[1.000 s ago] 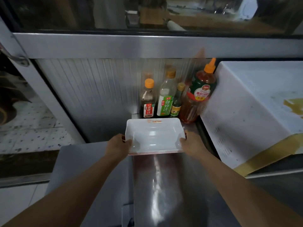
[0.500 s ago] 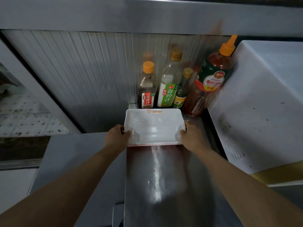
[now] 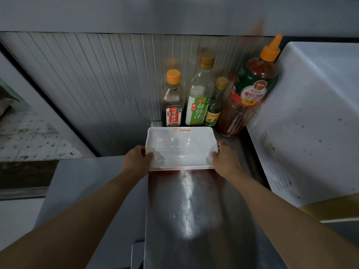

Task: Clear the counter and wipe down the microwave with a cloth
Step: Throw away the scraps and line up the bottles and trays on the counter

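Observation:
A stack of white rectangular trays [image 3: 180, 147] with red rims lies on the steel counter [image 3: 194, 220], just in front of the sauce bottles. My left hand [image 3: 137, 159] grips the stack's left edge, thumb over the rim. My right hand [image 3: 225, 158] grips its right edge the same way. The white microwave [image 3: 310, 123] stands to the right, its vented side facing the trays, with small dark spots on its top. No cloth is in view.
Several sauce bottles stand against the ribbed back wall: a dark one with an orange cap [image 3: 172, 100], a green-labelled one [image 3: 199, 94], a small one [image 3: 215, 103] and a tall ketchup bottle [image 3: 250, 88] touching the microwave. A grey surface [image 3: 87, 187] adjoins the counter on the left.
My view has tilted down and closer to the counter. The tray stack has slid slightly toward the bottles, with both hands still on its edges.

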A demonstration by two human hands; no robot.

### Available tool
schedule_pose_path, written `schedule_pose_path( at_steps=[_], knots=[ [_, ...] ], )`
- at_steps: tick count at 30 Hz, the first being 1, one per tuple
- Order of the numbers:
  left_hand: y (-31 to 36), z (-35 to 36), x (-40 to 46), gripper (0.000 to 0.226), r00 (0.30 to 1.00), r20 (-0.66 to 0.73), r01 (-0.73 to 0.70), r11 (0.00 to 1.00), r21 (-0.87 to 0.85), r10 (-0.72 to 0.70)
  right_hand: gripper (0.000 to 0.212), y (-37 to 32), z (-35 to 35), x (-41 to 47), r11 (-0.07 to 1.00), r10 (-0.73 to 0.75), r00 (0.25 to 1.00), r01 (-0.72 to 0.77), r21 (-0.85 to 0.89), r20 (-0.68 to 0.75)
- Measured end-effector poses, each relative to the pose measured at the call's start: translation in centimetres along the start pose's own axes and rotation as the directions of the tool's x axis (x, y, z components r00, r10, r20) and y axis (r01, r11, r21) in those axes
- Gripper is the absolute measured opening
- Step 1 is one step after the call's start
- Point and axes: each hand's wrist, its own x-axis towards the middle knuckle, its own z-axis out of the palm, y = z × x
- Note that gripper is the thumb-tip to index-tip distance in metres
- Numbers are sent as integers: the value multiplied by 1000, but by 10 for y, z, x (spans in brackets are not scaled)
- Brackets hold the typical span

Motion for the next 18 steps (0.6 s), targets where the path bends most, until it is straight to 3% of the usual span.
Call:
schedule_pose_path(
  at_steps=[11, 18],
  knots=[
    [2, -1, 1, 28, 1000, -7, -28, 999, 34, 28, 29, -2, 3, -1, 1000, 8, 1000, -8, 13, 2],
    [-1, -14, -7, 32, 993, 58, -111, 988, 107, 106, 50, -6, -4, -21, 999, -7, 999, 9, -38, 43]
  ],
)
